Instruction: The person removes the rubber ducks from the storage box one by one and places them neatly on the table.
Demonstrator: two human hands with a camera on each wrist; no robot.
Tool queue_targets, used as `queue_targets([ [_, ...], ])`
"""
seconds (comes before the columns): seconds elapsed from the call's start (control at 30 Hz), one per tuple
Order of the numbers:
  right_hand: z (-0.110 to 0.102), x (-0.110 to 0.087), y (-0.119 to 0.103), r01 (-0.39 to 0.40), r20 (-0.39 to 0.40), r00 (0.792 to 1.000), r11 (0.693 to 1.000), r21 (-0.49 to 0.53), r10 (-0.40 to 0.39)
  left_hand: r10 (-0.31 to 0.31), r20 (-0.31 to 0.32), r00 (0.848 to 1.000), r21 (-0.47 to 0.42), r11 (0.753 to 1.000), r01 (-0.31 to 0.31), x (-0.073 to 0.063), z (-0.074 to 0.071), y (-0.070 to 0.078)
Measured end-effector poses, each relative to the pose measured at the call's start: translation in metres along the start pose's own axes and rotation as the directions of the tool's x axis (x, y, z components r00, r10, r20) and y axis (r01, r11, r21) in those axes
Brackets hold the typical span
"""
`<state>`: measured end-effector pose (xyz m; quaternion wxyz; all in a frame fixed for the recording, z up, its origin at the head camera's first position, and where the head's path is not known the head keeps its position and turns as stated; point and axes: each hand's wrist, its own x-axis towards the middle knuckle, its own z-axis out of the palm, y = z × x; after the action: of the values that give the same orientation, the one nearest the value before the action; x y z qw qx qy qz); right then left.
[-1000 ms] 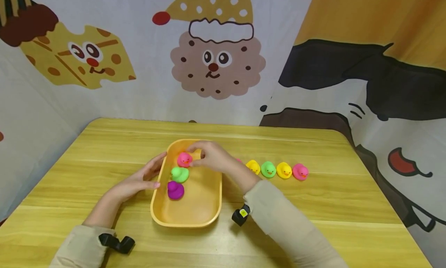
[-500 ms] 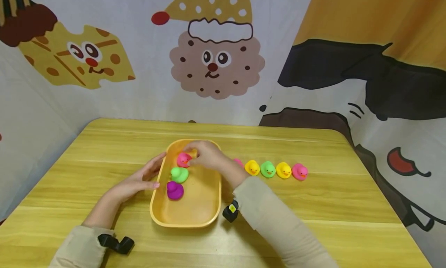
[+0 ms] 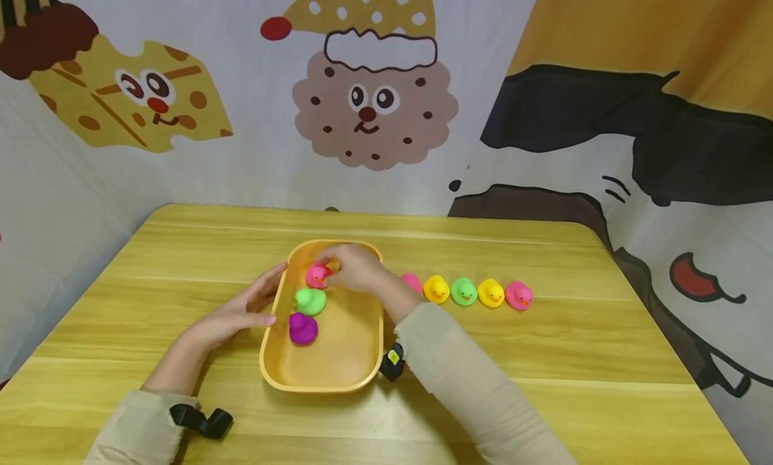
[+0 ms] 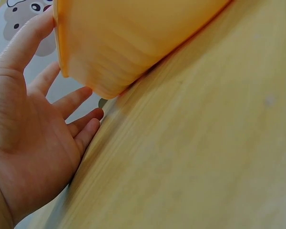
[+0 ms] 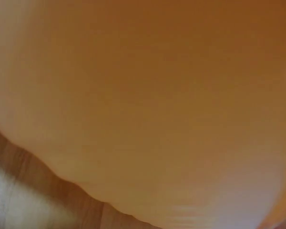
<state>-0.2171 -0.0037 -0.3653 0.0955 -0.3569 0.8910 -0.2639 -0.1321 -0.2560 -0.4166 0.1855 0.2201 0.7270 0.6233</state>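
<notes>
An orange tray [image 3: 338, 368] stands on the table with three rubber ducks along its left side. At the far end is a pink duck [image 3: 316, 276], pinched between the thumb and fingers of my right hand [image 3: 360, 270]. Below it sit a light green duck [image 3: 311, 302] and a purple duck [image 3: 303, 329]. My left hand [image 3: 238, 311] rests against the tray's left rim, its fingers spread. In the left wrist view this hand [image 4: 28, 138] touches the tray's outer wall [image 4: 114, 43] with loosely extended fingers. Blurred orange tray wall [image 5: 143, 119] fills most of the right wrist view.
Right of the tray, a row of ducks runs across the wooden table [image 3: 543, 378]: a pink one [image 3: 412, 282] partly behind my right forearm, a yellow one [image 3: 437, 289], a green one [image 3: 464, 291], another yellow one [image 3: 491, 293] and a pink one [image 3: 519, 295]. A printed curtain [image 3: 241, 176] hangs behind.
My right hand has closed in on the pink duck in the tray, and its forearm has swung left, uncovering more of the row's nearest pink duck. My left hand stays in place.
</notes>
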Motion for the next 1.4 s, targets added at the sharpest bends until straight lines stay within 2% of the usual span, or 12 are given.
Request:
queue_targets([
  [0.3,0.002,0.002,-0.001,-0.019,0.031,0.999,0.999,-0.050,0.020,0.017,0.012,1.000,0.016,1.000,-0.017,0.000,-0.001,0.002],
  [0.67,0.006,0.004,-0.006,-0.025,0.016,0.999,0.986,-0.164,0.028,0.014,0.006,1.000,0.001,1.000,-0.014,0.000,-0.001,0.000],
  [0.83,0.005,0.003,-0.006,-0.025,-0.006,1.000,0.988,-0.149,0.024,0.011,0.004,1.000,-0.009,1.000,-0.011,0.000,-0.001,0.000],
  [1.1,0.002,0.000,-0.005,0.015,-0.065,0.998,0.998,-0.068,-0.020,-0.002,0.004,1.000,-0.010,1.000,0.002,0.000,-0.001,0.001],
  [1.27,0.000,-0.002,-0.005,0.031,-0.082,0.996,0.998,-0.060,-0.036,-0.007,0.003,1.000,-0.001,1.000,0.007,0.000,-0.001,0.001],
  [1.4,-0.003,-0.006,-0.008,0.053,-0.100,0.993,0.997,-0.060,-0.059,0.011,0.013,1.000,0.010,1.000,-0.011,0.000,-0.002,0.000],
])
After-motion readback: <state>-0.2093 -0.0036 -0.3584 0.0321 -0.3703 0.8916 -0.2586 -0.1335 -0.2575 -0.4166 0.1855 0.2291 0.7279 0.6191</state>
